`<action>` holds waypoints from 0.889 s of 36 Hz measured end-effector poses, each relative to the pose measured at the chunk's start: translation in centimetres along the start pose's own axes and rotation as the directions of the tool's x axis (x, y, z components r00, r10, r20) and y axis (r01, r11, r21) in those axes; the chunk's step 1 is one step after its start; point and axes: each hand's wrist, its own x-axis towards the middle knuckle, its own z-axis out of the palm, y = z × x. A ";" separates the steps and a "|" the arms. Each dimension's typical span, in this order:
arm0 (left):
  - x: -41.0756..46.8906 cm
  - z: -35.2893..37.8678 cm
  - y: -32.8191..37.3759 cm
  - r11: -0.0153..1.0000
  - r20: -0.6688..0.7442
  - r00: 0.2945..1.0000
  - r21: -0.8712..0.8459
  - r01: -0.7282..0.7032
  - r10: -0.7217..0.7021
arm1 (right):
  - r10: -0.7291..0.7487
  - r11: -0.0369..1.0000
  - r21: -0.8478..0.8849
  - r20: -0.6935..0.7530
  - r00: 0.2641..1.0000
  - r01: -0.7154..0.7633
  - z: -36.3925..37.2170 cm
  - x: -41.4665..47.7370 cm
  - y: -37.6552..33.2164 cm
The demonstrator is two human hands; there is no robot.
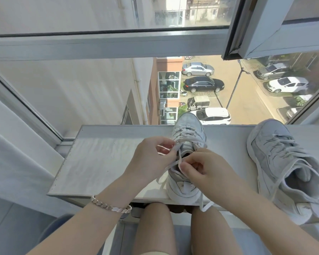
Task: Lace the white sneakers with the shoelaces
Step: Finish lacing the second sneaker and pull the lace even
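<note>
On the ledge (99,162), the left hand (151,157) and right hand (204,170) each pinch the shoelace (170,165) above the middle sneaker (188,129). Pulling both strands evenly should seat the crossings flat.

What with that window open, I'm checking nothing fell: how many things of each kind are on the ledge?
White sneakers: 2
Shoelaces: 2, one per sneaker
Total: 4
</note>
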 end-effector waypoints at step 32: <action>-0.7 1.9 3.9 0.717 0.086 0.897 0.570 -0.401 0.434 | 0.289 0.956 0.080 -0.137 0.947 -0.281 -1.7 0.3 3.0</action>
